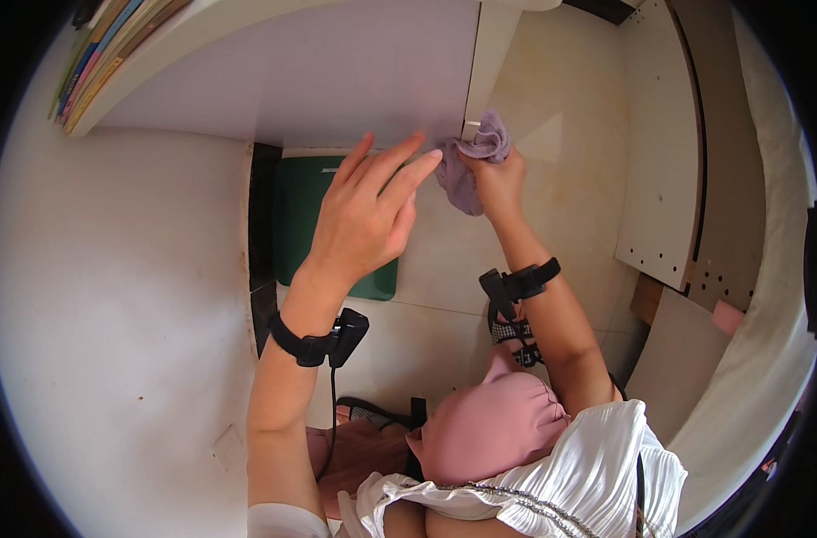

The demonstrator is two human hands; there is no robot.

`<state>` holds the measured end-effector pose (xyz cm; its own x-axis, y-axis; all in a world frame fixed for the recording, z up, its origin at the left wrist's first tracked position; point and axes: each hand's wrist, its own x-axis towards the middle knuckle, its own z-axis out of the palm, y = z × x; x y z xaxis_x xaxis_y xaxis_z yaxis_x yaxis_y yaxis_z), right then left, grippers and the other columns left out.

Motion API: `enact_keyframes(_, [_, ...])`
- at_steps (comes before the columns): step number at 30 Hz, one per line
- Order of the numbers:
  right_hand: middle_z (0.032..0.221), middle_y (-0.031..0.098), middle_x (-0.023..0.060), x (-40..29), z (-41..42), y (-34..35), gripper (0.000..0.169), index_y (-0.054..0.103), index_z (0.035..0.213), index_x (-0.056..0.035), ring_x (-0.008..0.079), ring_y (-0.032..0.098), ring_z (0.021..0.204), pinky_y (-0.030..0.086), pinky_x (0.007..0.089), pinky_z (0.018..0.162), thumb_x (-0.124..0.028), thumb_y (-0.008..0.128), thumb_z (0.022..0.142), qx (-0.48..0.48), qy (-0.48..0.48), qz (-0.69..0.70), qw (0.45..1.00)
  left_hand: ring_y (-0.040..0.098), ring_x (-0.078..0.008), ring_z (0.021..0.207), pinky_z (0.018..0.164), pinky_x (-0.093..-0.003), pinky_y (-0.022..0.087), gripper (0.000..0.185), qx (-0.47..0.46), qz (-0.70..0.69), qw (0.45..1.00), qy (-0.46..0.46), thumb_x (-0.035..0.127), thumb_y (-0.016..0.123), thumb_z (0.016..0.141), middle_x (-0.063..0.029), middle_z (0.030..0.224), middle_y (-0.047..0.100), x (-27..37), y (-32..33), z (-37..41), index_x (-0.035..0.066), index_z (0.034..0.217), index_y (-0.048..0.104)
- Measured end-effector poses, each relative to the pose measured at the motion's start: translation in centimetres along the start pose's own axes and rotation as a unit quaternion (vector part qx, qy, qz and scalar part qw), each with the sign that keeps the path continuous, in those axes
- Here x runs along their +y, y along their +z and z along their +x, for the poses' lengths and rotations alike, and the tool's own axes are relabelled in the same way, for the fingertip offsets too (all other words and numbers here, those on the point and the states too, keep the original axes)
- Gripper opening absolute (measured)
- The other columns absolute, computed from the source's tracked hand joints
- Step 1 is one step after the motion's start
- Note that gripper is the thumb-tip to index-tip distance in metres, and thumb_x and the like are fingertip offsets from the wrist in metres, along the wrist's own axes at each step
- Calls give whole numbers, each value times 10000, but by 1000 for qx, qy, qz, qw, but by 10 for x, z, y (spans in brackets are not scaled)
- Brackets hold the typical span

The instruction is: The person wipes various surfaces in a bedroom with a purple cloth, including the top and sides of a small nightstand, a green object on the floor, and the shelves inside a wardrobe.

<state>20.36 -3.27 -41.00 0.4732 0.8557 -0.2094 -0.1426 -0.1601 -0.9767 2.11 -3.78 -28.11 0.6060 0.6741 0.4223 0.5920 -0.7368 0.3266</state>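
Observation:
A crumpled purple cloth [463,185] is bunched in my right hand [503,176], which holds it at the bottom corner of a lilac panel [368,74] beside its white edge [492,60]. My left hand [371,202] is raised with its fingers apart and nothing in it. It hangs over a dark green flat-topped object [338,286] that stands against the wall; the hand hides part of that object. The left fingertips come near the panel's lower edge, though I cannot tell whether they touch it.
Upright books [96,64] stand on a shelf at the upper left. A white wall [112,269] runs along the left. On the right are a white cabinet panel [657,148] with drilled holes and a pale hanging fabric [751,376]. Light tiles [442,269] cover the floor.

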Motion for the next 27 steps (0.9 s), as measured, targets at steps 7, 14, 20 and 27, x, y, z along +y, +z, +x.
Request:
enact_keyframes(7, [941,730,65,-34,-6,-3,249,698,985,32,117,659,864,531,283,788,-17,801,764,-34,-13,38,999,648,-225,918,1066,-472,449,522,3,-3,1000,-15,-42,621,769,-76,1264,627,-6,1,-8,134,1261,613])
enact_keyframes(14, [932,731,73,5,6,-9,225,704,967,36,123,659,832,533,286,774,-2,792,764,-9,13,24,1000,648,-225,903,1068,-469,449,517,6,-5,1000,-4,-40,621,772,-75,1267,626,0,0,-4,130,1260,612])
enact_keyframes(20, [918,728,81,-33,-6,-2,231,706,955,39,132,661,830,532,288,768,4,797,746,-31,4,37,999,647,-226,902,1069,-465,446,497,6,2,1000,-18,-38,617,784,-76,1251,636,-8,-3,-15,122,1254,618])
enact_keyframes(27, [909,728,92,41,18,-8,258,707,948,43,149,663,831,530,295,755,-1,809,715,-16,116,67,991,647,-239,935,1066,-474,445,483,9,-7,1000,-9,-35,614,796,-81,1248,639,2,3,-2,117,1254,619])
